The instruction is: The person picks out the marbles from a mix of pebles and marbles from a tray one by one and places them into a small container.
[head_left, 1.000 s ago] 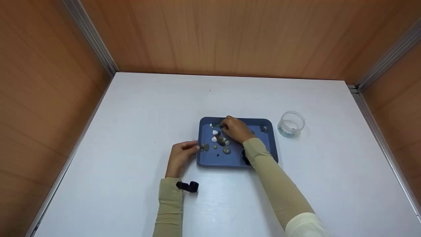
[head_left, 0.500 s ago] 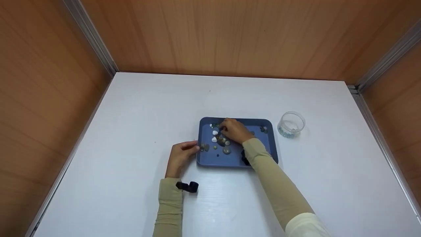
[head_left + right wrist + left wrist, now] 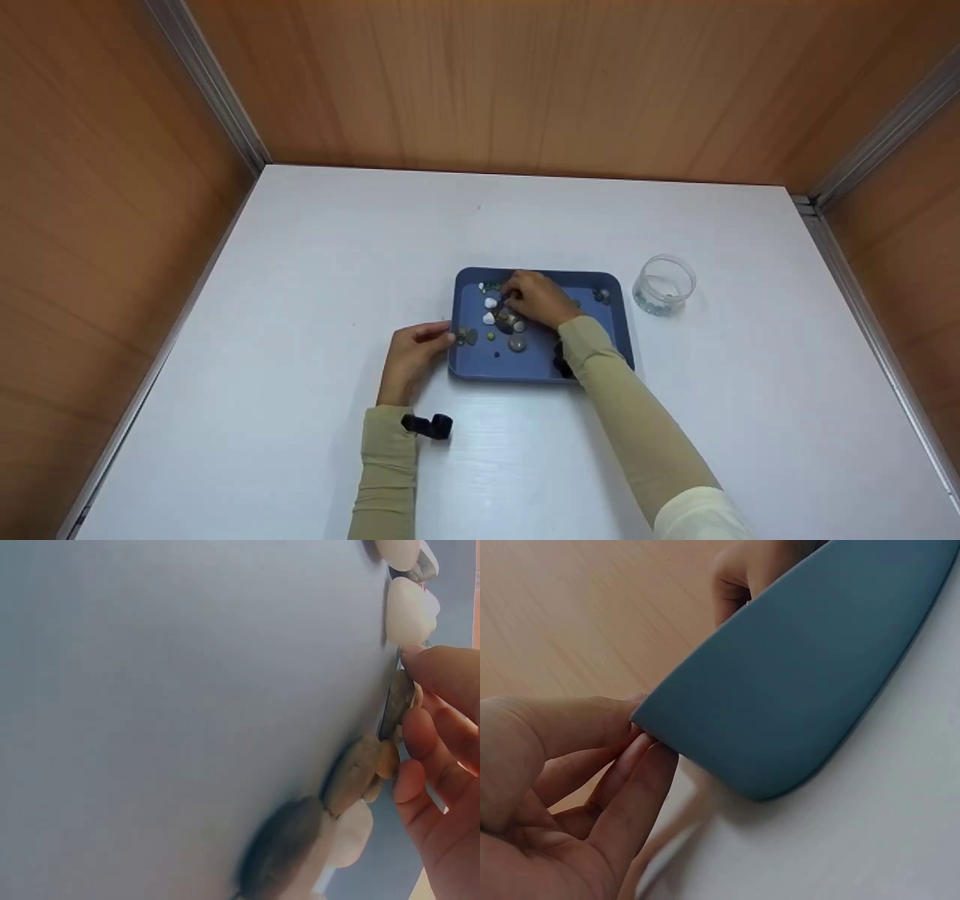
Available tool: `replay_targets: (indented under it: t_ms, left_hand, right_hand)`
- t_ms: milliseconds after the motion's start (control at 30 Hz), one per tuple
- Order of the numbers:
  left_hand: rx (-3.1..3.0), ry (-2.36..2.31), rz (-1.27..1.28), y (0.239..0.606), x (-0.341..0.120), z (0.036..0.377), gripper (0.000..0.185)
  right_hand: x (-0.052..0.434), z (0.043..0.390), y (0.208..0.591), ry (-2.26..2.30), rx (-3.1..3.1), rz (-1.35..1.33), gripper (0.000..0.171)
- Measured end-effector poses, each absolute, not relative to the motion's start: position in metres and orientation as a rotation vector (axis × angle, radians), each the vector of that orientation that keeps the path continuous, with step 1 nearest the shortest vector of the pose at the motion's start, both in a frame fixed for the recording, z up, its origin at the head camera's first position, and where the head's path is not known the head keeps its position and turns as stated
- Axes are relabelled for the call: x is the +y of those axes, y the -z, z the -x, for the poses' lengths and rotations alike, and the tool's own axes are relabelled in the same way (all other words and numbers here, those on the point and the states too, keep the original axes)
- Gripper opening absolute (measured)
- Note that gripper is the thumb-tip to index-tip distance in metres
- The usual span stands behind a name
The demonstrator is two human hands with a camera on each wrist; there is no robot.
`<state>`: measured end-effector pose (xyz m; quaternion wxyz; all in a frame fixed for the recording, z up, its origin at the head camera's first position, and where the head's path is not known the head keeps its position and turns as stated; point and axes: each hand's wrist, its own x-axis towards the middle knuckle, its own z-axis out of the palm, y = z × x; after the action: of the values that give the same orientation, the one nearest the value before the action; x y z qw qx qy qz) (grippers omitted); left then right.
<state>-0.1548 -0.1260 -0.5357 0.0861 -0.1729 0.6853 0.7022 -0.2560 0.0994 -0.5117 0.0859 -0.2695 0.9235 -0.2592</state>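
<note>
In the head view, a blue rectangular tray (image 3: 536, 367) holds several loose pebbles. My left hand (image 3: 409, 360) pinches its left rim, which the left wrist view shows between thumb and fingertips. Inside the tray, my right hand (image 3: 541, 298) reaches down among the pebbles with curled fingers. Seen from the right wrist, thumb and fingertips close around a small dark pebble (image 3: 399, 701), partly hidden by the fingers. Beside that hand lie white pebbles (image 3: 490, 318), a brown pebble (image 3: 352, 776) and a large dark pebble (image 3: 285, 847). A round grey stone (image 3: 517, 343) sits nearer the front.
A clear round container (image 3: 664, 285) with pale blue pieces at its bottom stands right of the tray. Small stones (image 3: 601, 295) lie in the tray's far right corner, others (image 3: 466, 336) by its left rim. Wooden panels (image 3: 525, 90) enclose the white table (image 3: 337, 247).
My right hand has shifted slightly toward the near side of the tray, its fingertips lower among the pebbles. The left hand and the tray have stayed in place.
</note>
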Motion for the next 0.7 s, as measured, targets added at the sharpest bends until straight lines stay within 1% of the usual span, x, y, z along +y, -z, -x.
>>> replay_targets:
  t_ms: [367,467,700]
  left_hand:
    - [2.089,-2.071,0.484,0.536,-0.126,0.154,0.031]
    - [2.083,-2.068,0.478,0.531,-0.126,0.152,0.032]
    - [2.070,-2.066,0.503,0.535,-0.128,0.155,0.029]
  right_hand:
    - [0.107,0.256,0.510,0.872,2.735,0.801,0.019]
    - [0.110,0.256,0.507,0.908,2.719,0.790,0.020]
    - [0.118,0.256,0.502,0.993,2.689,0.784,0.020]
